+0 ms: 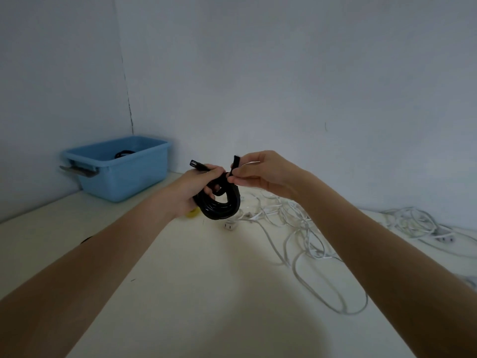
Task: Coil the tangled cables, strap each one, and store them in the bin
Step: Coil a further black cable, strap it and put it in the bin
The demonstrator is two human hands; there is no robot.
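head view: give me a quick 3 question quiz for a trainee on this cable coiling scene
1. True or false: the left hand grips the black coil.
2. What does the right hand pinch? A) a plug B) the strap C) a white cable
3. Where do the white cables lie, against the bin?

Key
1. True
2. B
3. Loose on the table, off to the right of the bin, not inside it.
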